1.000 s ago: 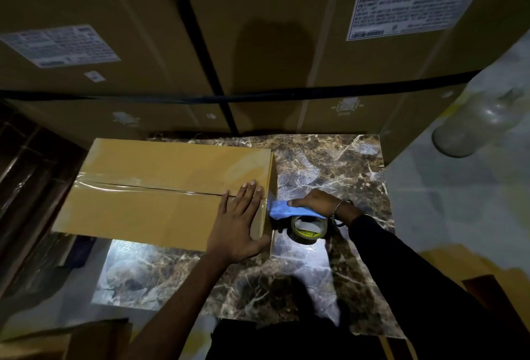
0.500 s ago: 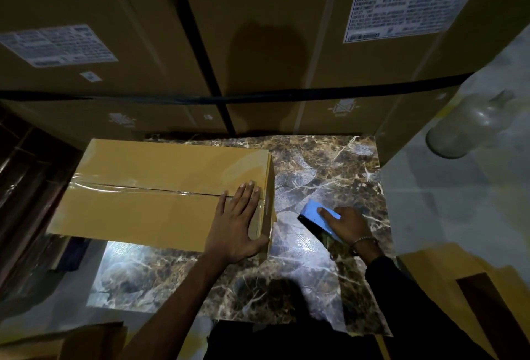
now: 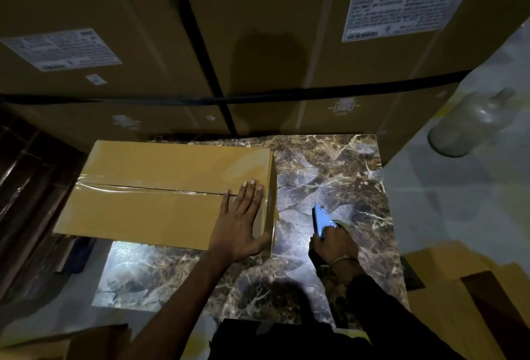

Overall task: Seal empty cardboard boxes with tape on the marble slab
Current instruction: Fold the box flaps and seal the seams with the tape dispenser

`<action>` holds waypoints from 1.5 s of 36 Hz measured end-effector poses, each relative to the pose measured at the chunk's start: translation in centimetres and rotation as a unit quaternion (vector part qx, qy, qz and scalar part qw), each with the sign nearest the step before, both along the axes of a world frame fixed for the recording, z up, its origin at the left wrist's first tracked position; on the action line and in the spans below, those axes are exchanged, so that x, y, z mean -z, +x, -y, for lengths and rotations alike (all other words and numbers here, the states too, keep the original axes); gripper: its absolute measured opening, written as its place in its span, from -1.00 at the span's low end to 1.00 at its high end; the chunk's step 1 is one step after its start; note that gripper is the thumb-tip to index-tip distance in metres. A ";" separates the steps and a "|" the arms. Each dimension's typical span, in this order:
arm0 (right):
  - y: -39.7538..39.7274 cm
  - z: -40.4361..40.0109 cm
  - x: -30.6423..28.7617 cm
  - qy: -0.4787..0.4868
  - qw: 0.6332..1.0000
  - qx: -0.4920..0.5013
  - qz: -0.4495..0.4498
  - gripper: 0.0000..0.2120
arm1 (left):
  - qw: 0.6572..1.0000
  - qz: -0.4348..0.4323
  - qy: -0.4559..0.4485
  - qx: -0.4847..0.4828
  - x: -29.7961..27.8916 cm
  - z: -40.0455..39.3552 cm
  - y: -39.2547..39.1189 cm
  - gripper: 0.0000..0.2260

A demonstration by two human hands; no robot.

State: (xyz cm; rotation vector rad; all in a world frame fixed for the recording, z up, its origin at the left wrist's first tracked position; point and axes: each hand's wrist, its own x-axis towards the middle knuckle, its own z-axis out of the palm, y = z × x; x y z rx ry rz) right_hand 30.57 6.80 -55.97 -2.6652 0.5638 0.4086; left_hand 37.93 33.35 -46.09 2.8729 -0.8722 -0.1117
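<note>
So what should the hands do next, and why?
Probably the left hand should rub the tape end down over the box edge. Clear tape already runs along the top seam to that hand, which lies flat on the right end, and the right hand holds the blue tape dispenser apart from the box, above the marble slab.

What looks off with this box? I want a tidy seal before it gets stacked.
The clear tape along the cardboard box seam looks wrinkled at its left end. The box's left part overhangs the marble slab. The left hand presses the right end flat; the right hand holds the blue tape dispenser.
</note>
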 end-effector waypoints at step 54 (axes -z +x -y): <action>4.7 -14.6 -9.8 0.019 0.970 -0.181 0.159 -0.36 | 0.967 0.025 -0.155 -0.201 0.9 -2.3 -0.8 -0.56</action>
